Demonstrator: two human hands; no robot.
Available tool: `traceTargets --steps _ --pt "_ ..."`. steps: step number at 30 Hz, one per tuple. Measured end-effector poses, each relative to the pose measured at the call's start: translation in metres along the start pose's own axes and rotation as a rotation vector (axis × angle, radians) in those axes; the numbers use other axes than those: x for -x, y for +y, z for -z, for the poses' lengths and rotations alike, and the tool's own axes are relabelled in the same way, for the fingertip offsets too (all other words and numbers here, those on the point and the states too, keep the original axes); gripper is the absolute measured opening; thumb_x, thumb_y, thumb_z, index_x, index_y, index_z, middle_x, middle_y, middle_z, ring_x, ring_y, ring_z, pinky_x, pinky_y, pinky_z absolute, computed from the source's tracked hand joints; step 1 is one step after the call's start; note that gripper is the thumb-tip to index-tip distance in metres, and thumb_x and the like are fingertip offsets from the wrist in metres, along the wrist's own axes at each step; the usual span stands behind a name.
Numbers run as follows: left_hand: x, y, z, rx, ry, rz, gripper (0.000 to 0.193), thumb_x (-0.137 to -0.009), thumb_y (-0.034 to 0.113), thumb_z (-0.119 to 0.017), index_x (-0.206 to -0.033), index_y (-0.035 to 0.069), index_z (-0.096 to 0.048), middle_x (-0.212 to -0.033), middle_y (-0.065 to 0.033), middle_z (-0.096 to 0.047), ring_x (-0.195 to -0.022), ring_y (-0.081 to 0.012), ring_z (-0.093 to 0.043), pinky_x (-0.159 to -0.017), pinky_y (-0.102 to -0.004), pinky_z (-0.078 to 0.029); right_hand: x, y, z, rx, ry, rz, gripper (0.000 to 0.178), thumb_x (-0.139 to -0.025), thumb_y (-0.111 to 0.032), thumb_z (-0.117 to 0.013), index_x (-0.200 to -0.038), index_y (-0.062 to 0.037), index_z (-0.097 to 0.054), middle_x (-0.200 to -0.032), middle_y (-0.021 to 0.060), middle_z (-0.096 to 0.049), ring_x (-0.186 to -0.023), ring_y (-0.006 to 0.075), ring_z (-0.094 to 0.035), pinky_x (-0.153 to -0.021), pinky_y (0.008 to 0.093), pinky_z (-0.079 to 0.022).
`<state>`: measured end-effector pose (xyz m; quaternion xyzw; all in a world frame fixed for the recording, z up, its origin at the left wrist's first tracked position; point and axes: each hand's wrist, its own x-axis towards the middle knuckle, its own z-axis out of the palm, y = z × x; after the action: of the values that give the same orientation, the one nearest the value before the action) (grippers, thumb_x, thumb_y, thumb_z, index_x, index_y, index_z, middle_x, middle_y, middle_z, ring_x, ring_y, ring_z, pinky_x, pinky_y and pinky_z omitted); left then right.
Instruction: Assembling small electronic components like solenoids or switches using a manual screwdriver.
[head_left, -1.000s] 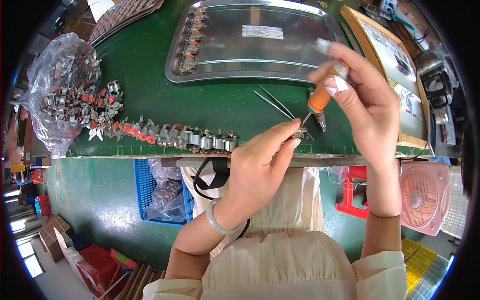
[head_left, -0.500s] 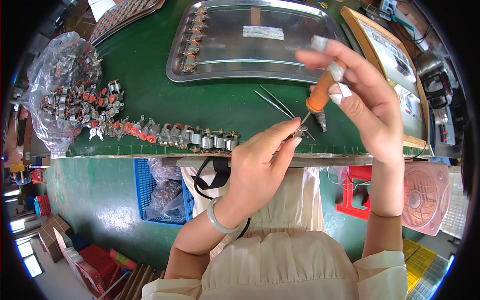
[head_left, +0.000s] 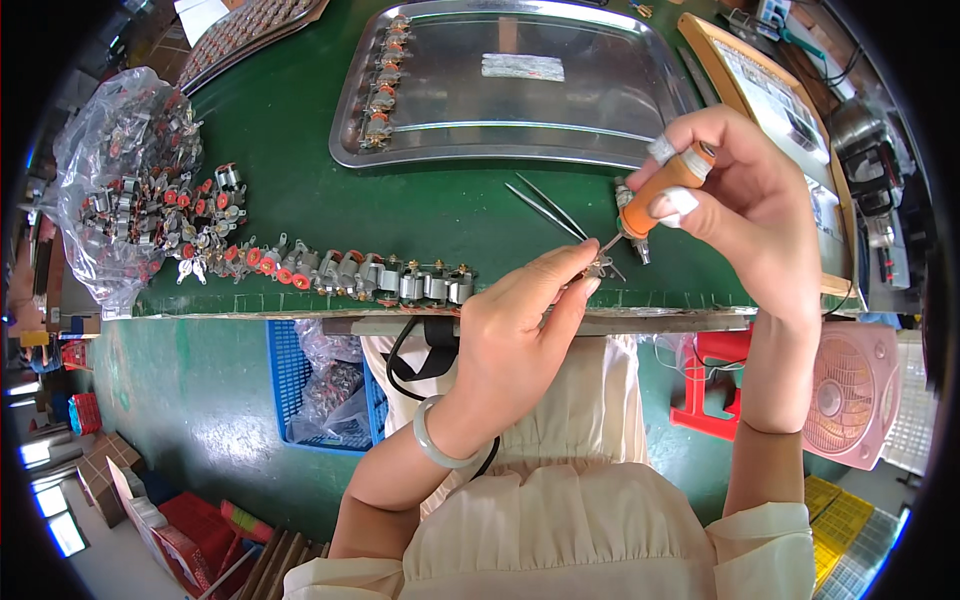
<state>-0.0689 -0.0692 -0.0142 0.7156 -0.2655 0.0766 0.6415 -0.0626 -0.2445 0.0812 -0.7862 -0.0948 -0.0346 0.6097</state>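
Note:
My left hand [head_left: 520,325] pinches a small metal component [head_left: 599,267] between thumb and fingertips, just above the table's near edge; the fingers hide much of it. In my right hand [head_left: 760,220] is a screwdriver with an orange handle [head_left: 655,198], gripped by thumb and fingers wrapped in white tape. Its thin shaft slants down to the left and meets the component. Tweezers [head_left: 546,208] lie on the green table just beyond my left fingertips. A metal cylindrical piece [head_left: 640,247] rests partly behind the screwdriver.
Beyond my hands, a steel tray [head_left: 450,148] carries a column of components at its left. A row of similar components [head_left: 400,282] lines the table's front edge, leading to a heap in a clear plastic bag [head_left: 75,200]. A wooden frame [head_left: 735,80] stands at right. Below is a blue basket [head_left: 290,385].
The fingers of my right hand have closed in around the screwdriver handle, which has turned and tilted further right. My left hand keeps its pinch on the component, almost unmoved.

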Motion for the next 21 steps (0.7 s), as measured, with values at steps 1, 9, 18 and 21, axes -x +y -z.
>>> traceTargets --steps 1,9,18,21 --pt "0.000 0.001 0.000 -0.009 -0.006 0.000 0.024 -0.078 0.000 -0.063 -0.102 0.000 -0.062 -0.093 -0.0150 -0.065 -0.074 -0.0241 -0.065 -0.060 -0.0286 -0.051 -0.001 0.000 0.002 0.106 0.022 -0.056 0.041 -0.075 -0.022 -0.073 -0.102 0.0008 -0.052 -0.087 0.0048 -0.053 -0.082 0.0121 -0.058 -0.074 0.0254 -0.048" --pt "0.000 0.005 0.002 0.002 -0.037 0.036 0.026 -0.079 -0.002 -0.062 -0.105 -0.001 -0.062 -0.095 -0.0145 -0.065 -0.080 -0.0185 -0.065 -0.068 -0.0272 -0.052 0.005 0.010 -0.018 -0.015 0.166 0.057 0.032 -0.079 -0.014 -0.068 -0.067 -0.0056 -0.040 -0.069 0.0030 -0.049 -0.062 0.0080 -0.051 -0.058 0.0216 -0.041" --pt "-0.011 0.018 0.016 0.619 -0.083 0.237 0.029 -0.091 0.006 -0.050 -0.119 -0.004 -0.051 -0.112 -0.0112 -0.050 -0.091 -0.0215 -0.062 -0.080 -0.0305 -0.053 0.045 0.022 -0.028 -0.620 0.274 -0.099 0.019 -0.080 -0.004 -0.059 -0.095 0.0007 -0.048 -0.081 0.0068 -0.059 -0.059 0.0074 -0.052 -0.042 0.0204 -0.041" --pt "-0.015 0.023 0.023 0.724 -0.134 0.405 0.032 -0.094 0.015 -0.046 -0.120 -0.004 -0.049 -0.104 -0.0128 -0.056 -0.088 -0.0236 -0.064 -0.077 -0.0314 -0.055 0.052 0.030 -0.039 -0.635 0.190 -0.322 0.023 -0.082 -0.007 -0.062 -0.100 0.0036 -0.054 -0.070 0.0023 -0.057 -0.045 0.0037 -0.040 -0.039 0.0197 -0.034"
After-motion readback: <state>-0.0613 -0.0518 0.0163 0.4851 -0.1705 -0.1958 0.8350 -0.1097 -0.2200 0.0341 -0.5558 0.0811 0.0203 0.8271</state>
